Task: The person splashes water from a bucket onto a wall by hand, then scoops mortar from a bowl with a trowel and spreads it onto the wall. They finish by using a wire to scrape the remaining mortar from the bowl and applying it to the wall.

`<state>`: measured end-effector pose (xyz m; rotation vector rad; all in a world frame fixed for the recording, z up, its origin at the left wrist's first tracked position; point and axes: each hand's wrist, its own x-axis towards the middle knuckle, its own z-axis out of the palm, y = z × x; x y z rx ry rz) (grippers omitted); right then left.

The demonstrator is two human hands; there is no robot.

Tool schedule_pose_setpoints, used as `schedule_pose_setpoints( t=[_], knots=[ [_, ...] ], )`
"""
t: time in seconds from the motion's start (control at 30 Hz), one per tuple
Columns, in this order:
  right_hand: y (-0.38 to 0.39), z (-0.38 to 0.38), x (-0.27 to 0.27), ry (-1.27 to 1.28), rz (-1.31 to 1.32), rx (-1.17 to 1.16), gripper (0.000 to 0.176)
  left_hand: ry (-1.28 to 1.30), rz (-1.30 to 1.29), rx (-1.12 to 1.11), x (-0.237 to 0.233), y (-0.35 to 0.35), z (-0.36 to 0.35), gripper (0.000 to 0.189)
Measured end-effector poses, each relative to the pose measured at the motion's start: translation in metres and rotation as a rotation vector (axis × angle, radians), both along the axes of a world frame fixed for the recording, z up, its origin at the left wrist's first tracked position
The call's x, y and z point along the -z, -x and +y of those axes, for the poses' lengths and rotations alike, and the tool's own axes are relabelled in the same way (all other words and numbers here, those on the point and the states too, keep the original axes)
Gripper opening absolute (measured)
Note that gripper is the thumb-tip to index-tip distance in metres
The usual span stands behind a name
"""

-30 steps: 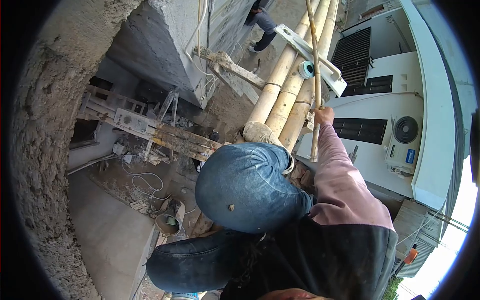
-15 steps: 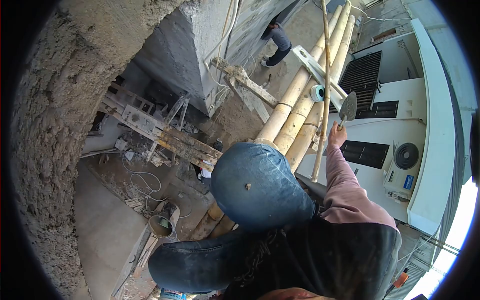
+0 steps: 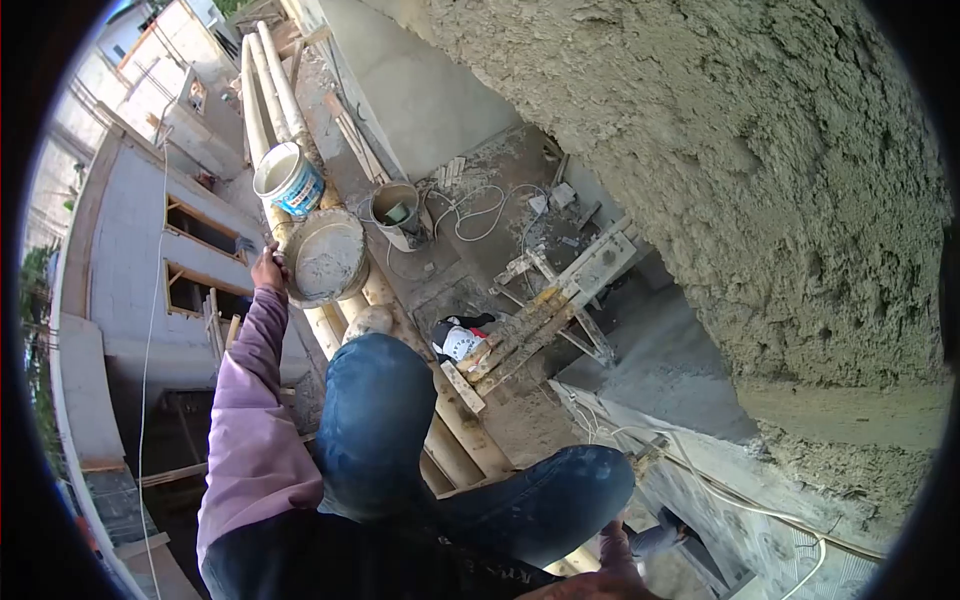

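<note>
With rough plaster already covering the wall (image 3: 760, 180), the left hand (image 3: 268, 271) gripped a small tool (image 3: 246, 243) beside the part-filled mortar pan (image 3: 325, 258) on the bamboo scaffold (image 3: 265, 90); the right hand's (image 3: 612, 548) grip could not be determined.

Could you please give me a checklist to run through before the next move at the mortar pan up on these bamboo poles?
1. Left hand reaches the mortar pan: ok, it is at the pan's left rim.
2. Left hand's grip: cannot tell; something small and grey shows just above it.
3. Pan seated on the bamboo poles: ok, it rests across them and holds mortar.
4. Bucket beyond the pan upright: ok.
5. Right hand braced: cannot tell, only partly in view at the bottom edge.
6. Guard beside the poles: not ok, open drop, no rail in view.
</note>
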<state>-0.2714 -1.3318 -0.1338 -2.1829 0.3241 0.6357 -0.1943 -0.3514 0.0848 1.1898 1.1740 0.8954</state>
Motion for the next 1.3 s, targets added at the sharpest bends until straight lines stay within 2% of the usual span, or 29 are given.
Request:
schedule_pose_setpoints(
  t=[0.07, 0.1, 0.13, 0.17, 0.23, 0.33, 0.4, 0.57, 0.67, 0.7, 0.83, 0.93, 1.0, 1.13, 1.3],
  knots=[
    [-0.037, -0.034, 0.071, -0.251, -0.117, 0.051, 0.066, 0.005, 0.002, 0.034, 0.007, 0.001, 0.005, 0.037],
    [-0.078, 0.0, 0.052, -0.601, -0.21, 0.181, 0.051, -0.004, 0.028, 0.058, -0.002, -0.002, -0.003, 0.037],
    [-0.11, 0.02, 0.001, -0.22, -0.183, -0.087, 0.043, -0.006, 0.027, 0.073, -0.006, -0.005, -0.002, 0.037],
    [-0.148, 0.057, -0.077, 0.153, -0.182, -0.369, 0.036, 0.0, 0.03, 0.089, -0.006, -0.007, -0.002, 0.037],
    [-0.172, 0.092, -0.106, 0.202, -0.289, -0.347, 0.033, 0.107, 0.013, 0.105, -0.014, -0.017, -0.007, 0.035],
    [-0.198, 0.133, -0.15, 0.314, -0.299, -0.413, 0.039, 0.288, -0.04, 0.111, -0.028, -0.038, -0.01, 0.033],
    [-0.219, 0.15, -0.177, 0.313, -0.278, -0.568, 0.041, 0.393, -0.022, 0.153, -0.032, -0.05, -0.004, 0.032],
    [-0.251, 0.211, -0.254, 0.421, 0.014, -0.84, 0.047, 0.445, 0.132, 0.176, -0.046, -0.076, -0.014, 0.038],
    [-0.26, 0.261, -0.302, 0.465, 0.061, -0.963, 0.046, 0.466, 0.166, 0.108, -0.057, -0.065, -0.017, 0.04],
    [-0.258, 0.267, -0.297, 0.454, -0.047, -1.035, 0.044, 0.472, 0.133, 0.062, -0.059, -0.062, -0.022, 0.04],
    [-0.251, 0.286, -0.306, 0.29, -0.259, -1.011, 0.041, 0.438, 0.062, 0.091, -0.057, -0.032, -0.047, 0.042],
    [-0.262, 0.276, -0.322, 0.307, -0.176, -1.071, 0.043, 0.439, 0.024, 0.133, -0.069, -0.009, -0.082, 0.037],
    [-0.272, 0.27, -0.311, 0.341, -0.24, -1.081, 0.043, 0.526, -0.002, 0.193, -0.081, 0.006, -0.102, 0.035],
    [-0.279, 0.285, -0.308, 0.386, -0.283, -1.148, 0.042, 0.687, 0.001, 0.308, -0.074, 0.047, -0.157, 0.031],
    [-0.267, 0.326, -0.291, 0.26, -0.363, -1.204, 0.041, 0.533, -0.02, 0.27, -0.06, 0.091, -0.193, 0.026]
  ],
)
